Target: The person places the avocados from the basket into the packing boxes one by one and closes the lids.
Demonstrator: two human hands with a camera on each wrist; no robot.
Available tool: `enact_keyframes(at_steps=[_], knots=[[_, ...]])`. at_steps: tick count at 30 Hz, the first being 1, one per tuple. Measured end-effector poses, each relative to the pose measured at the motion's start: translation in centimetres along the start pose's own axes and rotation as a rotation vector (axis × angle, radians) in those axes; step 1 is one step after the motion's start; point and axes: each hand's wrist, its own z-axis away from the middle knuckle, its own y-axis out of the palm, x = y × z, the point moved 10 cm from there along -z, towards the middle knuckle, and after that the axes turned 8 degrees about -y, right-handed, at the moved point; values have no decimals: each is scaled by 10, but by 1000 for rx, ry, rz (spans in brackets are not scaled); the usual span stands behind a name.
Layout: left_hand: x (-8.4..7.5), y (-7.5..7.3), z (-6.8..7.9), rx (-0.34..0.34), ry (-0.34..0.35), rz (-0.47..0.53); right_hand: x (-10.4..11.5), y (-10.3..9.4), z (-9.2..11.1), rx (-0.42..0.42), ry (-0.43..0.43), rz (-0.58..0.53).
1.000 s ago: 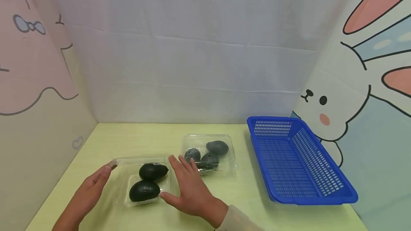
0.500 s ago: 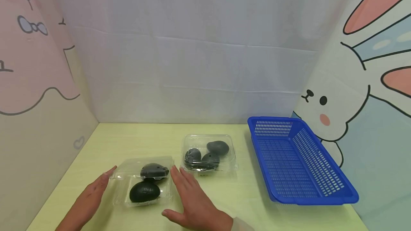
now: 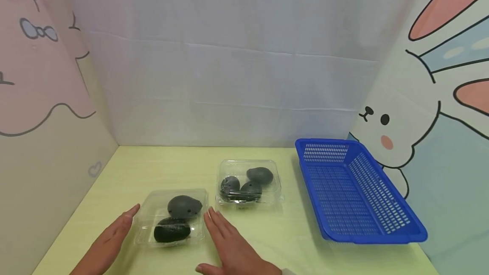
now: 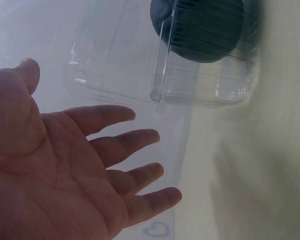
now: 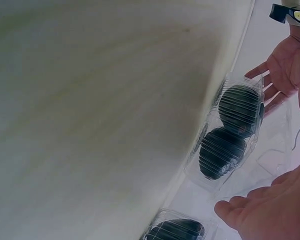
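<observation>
A clear plastic clamshell box [image 3: 147,220] stands at the front left with two dark avocados [image 3: 184,206] inside. Its lid lies over both fruits; whether it is latched I cannot tell. My left hand [image 3: 111,239] is at the box's left side, and the left wrist view shows its fingers spread, holding nothing, apart from the plastic. On the other side my right hand [image 3: 234,243] has straight fingers, their tips near the box's right wall. Whether they touch it is unclear. The right wrist view shows both hands flanking the box [image 5: 260,150].
Behind and right of it sits a second clear clamshell box [image 3: 273,196], closed over 3 avocados [image 3: 259,175]. A blue perforated plastic basket [image 3: 311,194] stands on the right of the pale yellow table [image 3: 282,253]. Fabric walls enclose the back and sides.
The lid of the near box has come down from raised to lying over both avocados. My left hand has left the lid's edge, and both hands have drawn slightly toward me.
</observation>
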Motion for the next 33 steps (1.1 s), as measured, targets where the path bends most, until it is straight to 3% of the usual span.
enact_keyframes(at_steps=[7, 16, 21, 26, 30, 33], knots=[[5, 0, -2, 9, -30, -72, -5, 7, 2, 73, 25, -42], [17, 5, -7, 41, -141, -175, -8, 12, 3, 114, 55, 7], [17, 5, -7, 32, -142, -221, -13, 10, 2, 118, 98, -23], [18, 8, -6, 60, -158, -131, -19, 8, 0, 113, 176, -174], [24, 12, -5, 100, -180, 3, -25, 8, -2, 96, 233, -362], [25, 13, -4, 134, -163, 41, -28, 5, -6, 46, 250, -497]])
